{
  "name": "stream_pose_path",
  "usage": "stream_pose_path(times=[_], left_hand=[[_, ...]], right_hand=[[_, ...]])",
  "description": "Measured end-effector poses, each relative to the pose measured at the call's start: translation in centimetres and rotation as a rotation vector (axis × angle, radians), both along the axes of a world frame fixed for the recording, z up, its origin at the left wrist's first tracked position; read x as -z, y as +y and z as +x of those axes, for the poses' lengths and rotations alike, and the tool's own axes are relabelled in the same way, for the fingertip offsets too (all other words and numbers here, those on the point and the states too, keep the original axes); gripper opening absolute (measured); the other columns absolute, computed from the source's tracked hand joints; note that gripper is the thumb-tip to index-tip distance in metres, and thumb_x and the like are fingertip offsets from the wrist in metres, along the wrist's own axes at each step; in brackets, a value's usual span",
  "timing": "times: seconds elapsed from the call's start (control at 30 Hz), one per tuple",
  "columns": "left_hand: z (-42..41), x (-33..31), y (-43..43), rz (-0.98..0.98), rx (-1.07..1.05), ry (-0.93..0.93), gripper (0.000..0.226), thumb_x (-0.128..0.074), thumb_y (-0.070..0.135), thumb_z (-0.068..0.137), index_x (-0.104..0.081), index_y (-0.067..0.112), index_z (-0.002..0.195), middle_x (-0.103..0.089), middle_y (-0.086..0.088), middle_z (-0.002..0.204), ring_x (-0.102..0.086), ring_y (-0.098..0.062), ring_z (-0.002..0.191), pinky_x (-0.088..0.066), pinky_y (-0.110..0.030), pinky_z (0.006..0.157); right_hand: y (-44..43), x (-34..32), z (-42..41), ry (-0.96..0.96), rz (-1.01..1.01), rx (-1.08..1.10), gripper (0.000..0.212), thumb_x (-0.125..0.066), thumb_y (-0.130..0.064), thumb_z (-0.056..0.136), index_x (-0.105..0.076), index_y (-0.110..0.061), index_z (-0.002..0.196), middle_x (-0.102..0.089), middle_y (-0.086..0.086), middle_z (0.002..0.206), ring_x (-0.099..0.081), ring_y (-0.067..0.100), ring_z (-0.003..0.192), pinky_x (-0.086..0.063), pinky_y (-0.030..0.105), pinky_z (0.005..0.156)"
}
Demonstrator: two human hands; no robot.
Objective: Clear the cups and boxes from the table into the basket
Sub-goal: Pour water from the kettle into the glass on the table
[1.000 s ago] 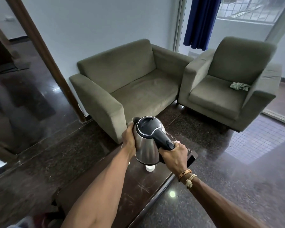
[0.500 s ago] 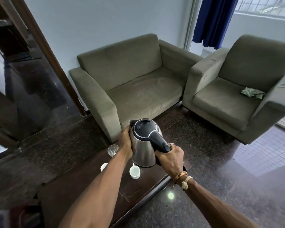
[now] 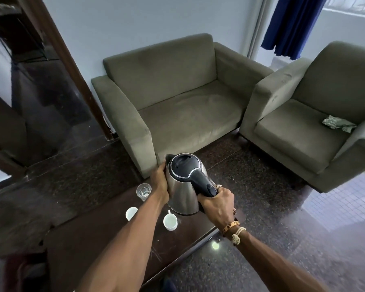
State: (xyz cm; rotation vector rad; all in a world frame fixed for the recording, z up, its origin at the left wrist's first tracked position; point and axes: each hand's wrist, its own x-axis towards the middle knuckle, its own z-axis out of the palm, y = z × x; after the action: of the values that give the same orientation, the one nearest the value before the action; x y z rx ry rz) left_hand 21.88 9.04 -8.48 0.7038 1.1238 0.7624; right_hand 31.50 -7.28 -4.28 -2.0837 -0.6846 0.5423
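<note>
A steel kettle with a black lid and handle hangs over the far end of the dark wooden table. My right hand grips its black handle. My left hand lies against the kettle's left side. Below it on the table stand a white cup with a handle, a second white cup partly hidden by my left forearm, and a clear glass. No basket or box is in view.
A grey-green two-seat sofa stands just beyond the table, an armchair with a crumpled cloth to the right. Dark polished floor surrounds the table. A wooden door frame rises at left.
The view has shifted, so the two white cups and the glass have come into sight under the kettle. Both hands keep the same hold on the kettle.
</note>
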Motion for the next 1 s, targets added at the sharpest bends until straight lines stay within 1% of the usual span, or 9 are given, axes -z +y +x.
stream_pose_path(times=[0.2, 0.27, 0.43, 0.5, 0.57, 0.63, 0.7, 0.83, 1.0], left_hand=[[-1.9, 0.7, 2.9, -0.042, -0.039, -0.05, 0.048, -0.062, 0.05, 0.088, -0.076, 0.008, 0.107, -0.075, -0.014, 0.107, -0.067, -0.034, 0.11, -0.05, -0.05, 0.102], [-2.6, 0.2, 4.1, -0.054, -0.049, -0.052, 0.046, -0.062, 0.047, 0.088, -0.076, 0.007, 0.107, -0.075, -0.015, 0.106, -0.067, -0.035, 0.109, -0.051, -0.049, 0.101], [-4.4, -0.5, 6.6, -0.052, -0.097, -0.056, 0.035, -0.064, 0.042, 0.087, -0.08, 0.011, 0.089, -0.077, -0.012, 0.095, -0.071, -0.028, 0.09, -0.056, -0.04, 0.085], [-5.0, -0.6, 7.4, -0.049, -0.12, -0.051, 0.036, -0.065, 0.043, 0.086, -0.08, 0.01, 0.091, -0.076, -0.014, 0.098, -0.071, -0.028, 0.091, -0.056, -0.041, 0.087], [-5.5, -0.6, 8.1, -0.054, -0.125, -0.054, 0.043, -0.065, 0.044, 0.086, -0.078, 0.006, 0.101, -0.074, -0.017, 0.106, -0.069, -0.032, 0.103, -0.054, -0.044, 0.097], [-5.9, -0.2, 8.6, -0.073, -0.132, -0.066, 0.049, -0.063, 0.044, 0.088, -0.073, 0.002, 0.111, -0.071, -0.021, 0.114, -0.063, -0.037, 0.115, -0.047, -0.05, 0.106], [-6.1, 0.4, 8.6, -0.09, -0.167, -0.077, 0.05, -0.061, 0.042, 0.09, -0.071, -0.001, 0.115, -0.069, -0.022, 0.117, -0.061, -0.039, 0.118, -0.044, -0.052, 0.108], [-6.3, 1.6, 8.1, -0.13, -0.216, -0.124, 0.046, -0.058, 0.037, 0.091, -0.073, -0.001, 0.111, -0.069, -0.023, 0.116, -0.066, -0.036, 0.107, -0.048, -0.046, 0.103], [-6.3, 3.3, 7.7, -0.121, -0.251, -0.058, 0.046, -0.062, 0.043, 0.086, -0.076, 0.003, 0.103, -0.07, -0.024, 0.112, -0.066, -0.033, 0.1, -0.049, -0.048, 0.1]], right_hand=[[3.5, 0.4, -1.0, -0.032, -0.02, -0.113, 0.034, -0.072, -0.026, 0.063, -0.042, -0.019, 0.048, -0.048, -0.009, 0.043, -0.044, 0.011, 0.042, -0.038, 0.031, 0.042], [4.8, 0.3, -1.3, -0.022, -0.001, -0.149, 0.032, -0.067, -0.033, 0.057, -0.041, -0.018, 0.048, -0.048, -0.007, 0.043, -0.042, 0.013, 0.042, -0.039, 0.033, 0.042], [7.5, -0.3, -2.2, 0.043, 0.028, -0.264, 0.031, -0.068, -0.039, 0.057, -0.046, -0.017, 0.052, -0.048, -0.006, 0.045, -0.041, 0.011, 0.044, -0.041, 0.036, 0.043], [8.6, -0.8, -2.5, 0.122, 0.018, -0.312, 0.042, -0.072, -0.042, 0.062, -0.048, -0.007, 0.059, -0.05, 0.001, 0.05, -0.045, 0.017, 0.049, -0.046, 0.043, 0.046], [9.6, -1.3, -2.7, 0.187, 0.001, -0.366, 0.061, -0.073, -0.053, 0.066, -0.048, 0.003, 0.064, -0.052, 0.006, 0.052, -0.048, 0.019, 0.049, -0.047, 0.044, 0.048], [10.3, -1.8, -2.8, 0.225, -0.002, -0.395, 0.071, -0.068, -0.067, 0.068, -0.051, 0.002, 0.061, -0.054, 0.004, 0.049, -0.049, 0.018, 0.045, -0.044, 0.037, 0.046], [10.9, -1.8, -3.0, 0.265, -0.005, -0.396, 0.076, -0.062, -0.076, 0.067, -0.055, -0.002, 0.055, -0.058, 0.005, 0.047, -0.053, 0.016, 0.041, -0.044, 0.029, 0.043], [12.2, -0.9, -2.4, 0.279, -0.112, -0.434, 0.089, -0.051, -0.087, 0.07, -0.062, 0.0, 0.057, -0.066, 0.014, 0.053, -0.063, 0.024, 0.045, -0.051, 0.028, 0.048], [13.9, -0.2, -0.4, 0.413, -0.379, -0.539, 0.11, -0.036, -0.105, 0.052, -0.074, -0.003, 0.064, -0.072, 0.015, 0.063, -0.072, 0.028, 0.059, -0.055, 0.031, 0.059]])
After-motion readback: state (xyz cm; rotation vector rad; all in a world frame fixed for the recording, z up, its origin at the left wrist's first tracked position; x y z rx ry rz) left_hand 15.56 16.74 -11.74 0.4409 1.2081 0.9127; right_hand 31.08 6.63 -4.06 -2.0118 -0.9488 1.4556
